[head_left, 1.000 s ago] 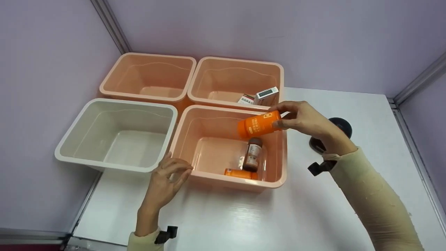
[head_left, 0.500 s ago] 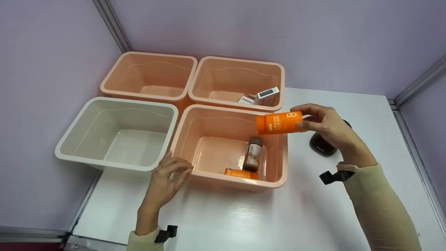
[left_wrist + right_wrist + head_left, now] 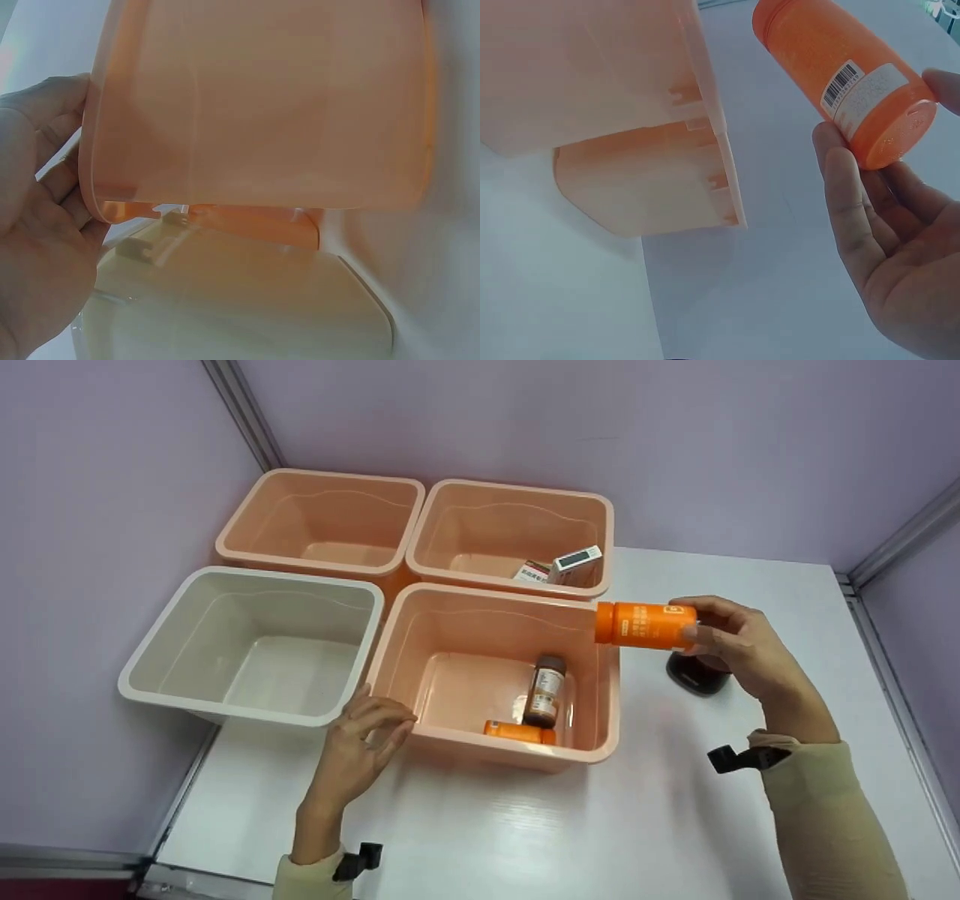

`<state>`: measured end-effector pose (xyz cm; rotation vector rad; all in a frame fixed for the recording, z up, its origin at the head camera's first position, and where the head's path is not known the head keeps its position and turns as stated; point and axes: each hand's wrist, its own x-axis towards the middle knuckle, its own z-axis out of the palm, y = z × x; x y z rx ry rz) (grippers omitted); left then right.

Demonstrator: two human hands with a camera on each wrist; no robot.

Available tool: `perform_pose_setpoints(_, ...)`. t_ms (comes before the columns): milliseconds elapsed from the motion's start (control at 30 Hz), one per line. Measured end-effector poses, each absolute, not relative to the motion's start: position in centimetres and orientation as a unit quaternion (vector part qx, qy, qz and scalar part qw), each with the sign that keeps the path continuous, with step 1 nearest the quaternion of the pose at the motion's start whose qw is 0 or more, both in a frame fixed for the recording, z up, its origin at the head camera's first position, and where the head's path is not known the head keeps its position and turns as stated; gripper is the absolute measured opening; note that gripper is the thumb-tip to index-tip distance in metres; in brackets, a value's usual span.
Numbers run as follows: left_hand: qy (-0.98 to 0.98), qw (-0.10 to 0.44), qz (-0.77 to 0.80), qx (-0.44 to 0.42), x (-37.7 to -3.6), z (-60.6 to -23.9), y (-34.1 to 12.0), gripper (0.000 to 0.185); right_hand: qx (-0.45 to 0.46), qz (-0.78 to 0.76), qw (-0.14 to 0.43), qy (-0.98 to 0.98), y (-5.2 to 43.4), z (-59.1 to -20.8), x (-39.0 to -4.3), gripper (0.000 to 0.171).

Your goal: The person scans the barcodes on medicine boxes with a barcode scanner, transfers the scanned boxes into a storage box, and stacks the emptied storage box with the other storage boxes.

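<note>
My right hand (image 3: 739,649) pinches an orange pill bottle (image 3: 652,626) by its base, thumb on one side and fingers on the other. The bottle lies level with its cap pointing left, over the right rim of the front pink bin (image 3: 499,746). In the right wrist view, a barcode label shows on the bottle (image 3: 832,67). My left hand (image 3: 364,742) holds that bin's rim at the near-left corner; in the left wrist view, its fingers go behind the rim (image 3: 90,150). Inside the bin lie a brown bottle (image 3: 545,690) and a smaller orange container (image 3: 519,733).
Left of the front pink bin is a white bin (image 3: 247,712). Two more pink bins stand behind, the left one (image 3: 319,562) and the right one (image 3: 517,487), which holds small boxes (image 3: 576,566). A black rounded object (image 3: 697,673) lies on the white table (image 3: 675,825) under my right hand.
My right hand has carried the orange pill bottle rightwards from above the bin's interior to over its right rim, and the bottle has turned level. The left hand has stayed at the corner.
</note>
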<state>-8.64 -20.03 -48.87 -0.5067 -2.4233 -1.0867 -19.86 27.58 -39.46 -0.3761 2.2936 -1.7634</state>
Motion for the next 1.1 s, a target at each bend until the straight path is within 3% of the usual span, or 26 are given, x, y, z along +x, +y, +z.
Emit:
perform_pose_setpoints(333, -0.879, 0.219, -0.384, -0.18, -8.7, -48.9, -20.0, 0.005, -0.128, -0.73, 0.069, 0.668, 30.0, -41.9, -19.0, 0.034)
perform_pose_setpoints(667, -0.879, 0.22, -0.383, -0.179, -8.6, -48.8, -20.0, 0.006, -0.06, -0.765, 0.04, 0.641, 31.7, -44.7, -18.0, 0.03)
perform_pose_setpoints(1100, -0.88, 0.224, -0.378, -0.183, -8.6, -48.7, -20.0, 0.007, 0.067, -0.785, 0.081, 0.61, 32.4, -47.8, -17.0, 0.02)
